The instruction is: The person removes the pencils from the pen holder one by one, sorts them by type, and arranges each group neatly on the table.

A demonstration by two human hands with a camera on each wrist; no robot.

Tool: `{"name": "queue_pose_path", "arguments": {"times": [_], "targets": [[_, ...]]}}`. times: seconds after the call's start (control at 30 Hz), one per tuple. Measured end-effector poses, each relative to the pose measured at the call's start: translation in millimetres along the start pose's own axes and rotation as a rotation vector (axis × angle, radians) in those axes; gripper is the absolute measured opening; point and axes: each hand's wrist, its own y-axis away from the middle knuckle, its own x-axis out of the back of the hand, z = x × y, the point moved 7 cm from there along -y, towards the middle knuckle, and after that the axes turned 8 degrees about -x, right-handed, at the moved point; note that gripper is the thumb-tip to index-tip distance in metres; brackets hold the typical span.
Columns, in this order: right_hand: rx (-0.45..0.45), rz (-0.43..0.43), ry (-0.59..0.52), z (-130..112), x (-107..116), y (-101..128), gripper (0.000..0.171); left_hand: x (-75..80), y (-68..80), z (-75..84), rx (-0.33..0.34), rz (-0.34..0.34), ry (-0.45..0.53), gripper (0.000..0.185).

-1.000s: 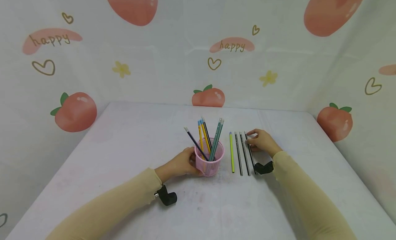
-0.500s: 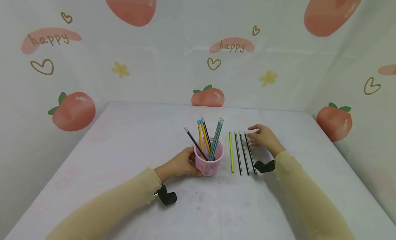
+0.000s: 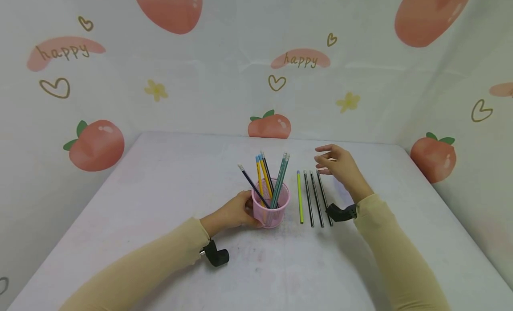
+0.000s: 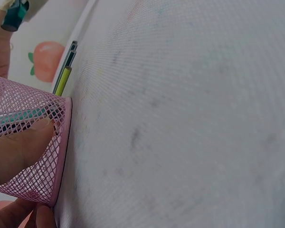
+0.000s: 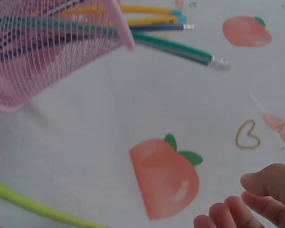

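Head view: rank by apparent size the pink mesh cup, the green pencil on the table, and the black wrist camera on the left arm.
1. Pink mesh cup, the bulkiest.
2. Green pencil, slightly longer than the cup is tall, but very thin.
3. Black wrist camera, smallest, though nearest the lens.

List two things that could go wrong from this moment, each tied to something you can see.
1. The pencils lie loose side by side under the raised, empty right hand; a careless reach may roll or scatter them.
2. The cup holds tall, leaning pencils; only the left hand steadies it, so a knock could tip it.
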Motion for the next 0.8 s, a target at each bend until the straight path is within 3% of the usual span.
{"name": "queue_pose_path", "arguments": {"times": [0.8], "targets": [[0.119, -0.127, -0.159, -15, -68, 17, 0.035, -1.1, 0.2, -1.0, 0.016, -0.004, 0.008, 0.066]]}}
